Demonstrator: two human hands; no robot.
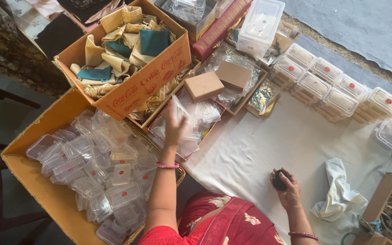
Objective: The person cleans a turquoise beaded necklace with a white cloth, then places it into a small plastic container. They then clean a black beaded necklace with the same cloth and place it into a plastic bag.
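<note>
Two hands busy: left hand (174, 129) pinches clear pouch (181, 110) over tray (196, 143); right hand (289, 191) grips dark round thing (279, 180). Lift just one pouch, w/o dragging others.

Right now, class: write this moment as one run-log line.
left hand: reaching into tray of clear plastic packets | right hand: holding dark round object over white cloth | carton of small clear boxes: at left

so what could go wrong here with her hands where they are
1. The left hand reaches into a tray of loose clear plastic bags; she may pull out several or spill them onto the white cloth.
2. The right hand holds a small dark round object low over the cloth; it could roll away if dropped.
3. The forearm crosses the yellow box of clear cases and might knock one out.
</note>
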